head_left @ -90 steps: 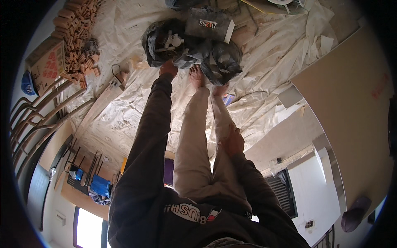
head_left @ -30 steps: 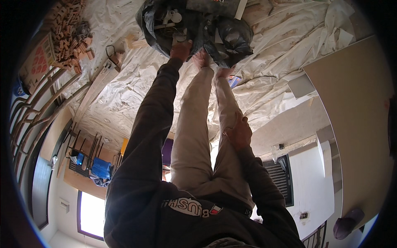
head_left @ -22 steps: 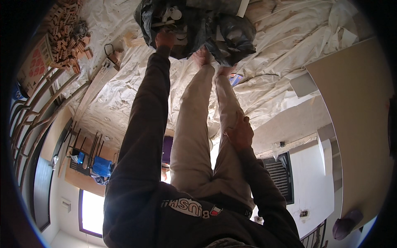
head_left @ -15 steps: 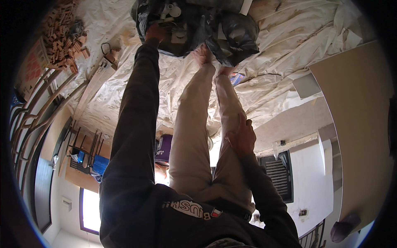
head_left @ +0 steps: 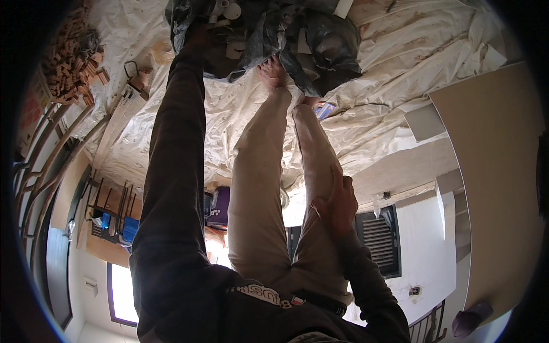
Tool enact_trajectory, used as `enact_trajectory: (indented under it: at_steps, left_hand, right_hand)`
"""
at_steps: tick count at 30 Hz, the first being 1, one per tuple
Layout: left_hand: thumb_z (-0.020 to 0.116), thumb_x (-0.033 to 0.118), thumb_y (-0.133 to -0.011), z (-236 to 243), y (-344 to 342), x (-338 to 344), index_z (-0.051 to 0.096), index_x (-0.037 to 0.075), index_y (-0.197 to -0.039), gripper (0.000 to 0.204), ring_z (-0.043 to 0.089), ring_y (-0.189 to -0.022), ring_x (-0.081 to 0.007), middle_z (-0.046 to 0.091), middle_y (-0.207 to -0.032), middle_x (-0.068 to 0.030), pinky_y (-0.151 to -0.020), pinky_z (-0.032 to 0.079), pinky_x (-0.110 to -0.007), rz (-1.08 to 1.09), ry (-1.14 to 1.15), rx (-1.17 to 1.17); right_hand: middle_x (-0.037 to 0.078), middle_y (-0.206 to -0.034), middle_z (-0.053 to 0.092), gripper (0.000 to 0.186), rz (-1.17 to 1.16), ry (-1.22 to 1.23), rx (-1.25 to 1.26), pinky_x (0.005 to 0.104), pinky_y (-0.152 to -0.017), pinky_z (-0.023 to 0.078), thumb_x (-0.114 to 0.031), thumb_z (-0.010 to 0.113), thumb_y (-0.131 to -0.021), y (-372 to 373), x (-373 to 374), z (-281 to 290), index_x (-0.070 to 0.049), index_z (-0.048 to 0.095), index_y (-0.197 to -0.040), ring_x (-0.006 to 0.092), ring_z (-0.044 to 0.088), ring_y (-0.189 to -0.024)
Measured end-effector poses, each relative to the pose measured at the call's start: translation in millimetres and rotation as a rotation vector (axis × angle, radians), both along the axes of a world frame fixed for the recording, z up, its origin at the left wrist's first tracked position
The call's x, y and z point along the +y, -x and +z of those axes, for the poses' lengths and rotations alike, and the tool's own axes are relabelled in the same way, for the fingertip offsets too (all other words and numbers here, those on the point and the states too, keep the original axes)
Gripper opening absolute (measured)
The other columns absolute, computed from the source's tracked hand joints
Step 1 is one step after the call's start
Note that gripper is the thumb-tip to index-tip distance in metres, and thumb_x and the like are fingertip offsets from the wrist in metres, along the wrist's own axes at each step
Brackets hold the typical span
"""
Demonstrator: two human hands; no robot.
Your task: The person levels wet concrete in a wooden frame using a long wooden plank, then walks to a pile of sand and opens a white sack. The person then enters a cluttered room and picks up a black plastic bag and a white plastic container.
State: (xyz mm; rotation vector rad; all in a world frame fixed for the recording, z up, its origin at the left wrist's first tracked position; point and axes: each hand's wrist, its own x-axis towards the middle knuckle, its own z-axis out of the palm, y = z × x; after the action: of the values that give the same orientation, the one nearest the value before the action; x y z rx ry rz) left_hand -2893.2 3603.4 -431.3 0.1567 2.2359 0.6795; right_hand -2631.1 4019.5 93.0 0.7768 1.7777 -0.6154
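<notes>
At the top of the head view a black plastic bag (head_left: 334,48) lies bunched on the floor sheeting, its mouth spread wide. My left arm reaches down to it, and my left hand (head_left: 197,44) is inside the left part of the bag, dark, with its fingers hidden. White plastic pipe fittings (head_left: 231,10) lie just beyond that hand, beside other pale pieces in the bag. My right hand (head_left: 339,204) rests on my right leg around the knee, fingers stretched along it and thumb apart, holding nothing.
Crumpled plastic sheeting (head_left: 412,46) covers the floor around my bare feet. Broken brick pieces (head_left: 71,71) are heaped at far left, near a long wooden board (head_left: 117,128) and curved brown bars (head_left: 57,148). A large tan panel (head_left: 497,160) stands at right. A purple bucket (head_left: 219,207) is behind my legs.
My left hand has gone deeper into the bag and a little left. The bag's left edge has shifted left as well. My right hand stays on my leg.
</notes>
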Motion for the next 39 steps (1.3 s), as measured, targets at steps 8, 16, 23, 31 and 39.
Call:
enact_trajectory:
  at_steps: [8,16,23,31,39]
  left_hand:
    - [0.065,0.022,-0.079,130,-5,86,0.045,0.004,-0.125,0.053,0.055,-0.105,-0.0320,0.054,-0.117,-0.0161,-0.091,0.046,-0.037,0.697,-0.588,-0.317]
    - [0.071,0.019,-0.074,130,0,92,0.045,0.004,-0.126,0.060,0.051,-0.112,-0.0302,0.051,-0.123,-0.0165,-0.095,0.042,-0.038,-0.052,-0.075,0.293]
    - [0.067,0.022,-0.077,148,-4,101,0.047,0.005,-0.125,0.055,0.052,-0.111,-0.0293,0.052,-0.122,-0.0169,-0.093,0.043,-0.038,0.015,-0.215,0.217]
    - [0.063,0.027,-0.080,195,4,87,0.050,0.006,-0.123,0.050,0.053,-0.110,-0.0283,0.053,-0.122,-0.0174,-0.091,0.044,-0.039,-0.137,-0.209,0.125]
    - [0.059,0.029,-0.084,216,32,76,0.054,0.007,-0.120,0.043,0.055,-0.107,-0.0268,0.057,-0.117,-0.0183,-0.088,0.046,-0.039,-0.474,0.282,-0.008]
  right_hand:
    - [0.019,-0.107,0.048,0.086,-0.002,-0.002,-0.012,0.0440,-0.081,0.046,-0.018,0.068,-0.055,6,-1,2,-0.010,0.035,-0.134,0.0380,0.053,-0.096]
    - [0.017,-0.103,0.047,0.082,0.026,0.003,0.034,0.0456,-0.077,0.048,-0.018,0.065,-0.058,12,1,-2,-0.009,0.034,-0.133,0.0360,0.051,-0.095]
    - [0.017,-0.103,0.047,0.082,0.004,0.008,0.096,0.0459,-0.078,0.047,-0.018,0.066,-0.057,16,0,-1,-0.008,0.035,-0.132,0.0363,0.051,-0.095]
    - [0.017,-0.103,0.048,0.080,0.055,0.005,0.049,0.0453,-0.078,0.047,-0.019,0.068,-0.059,12,-3,0,-0.009,0.036,-0.132,0.0366,0.051,-0.096]
    - [0.019,-0.105,0.050,0.080,0.048,-0.016,0.026,0.0447,-0.080,0.046,-0.019,0.070,-0.056,7,-8,1,-0.009,0.039,-0.130,0.0385,0.054,-0.094]
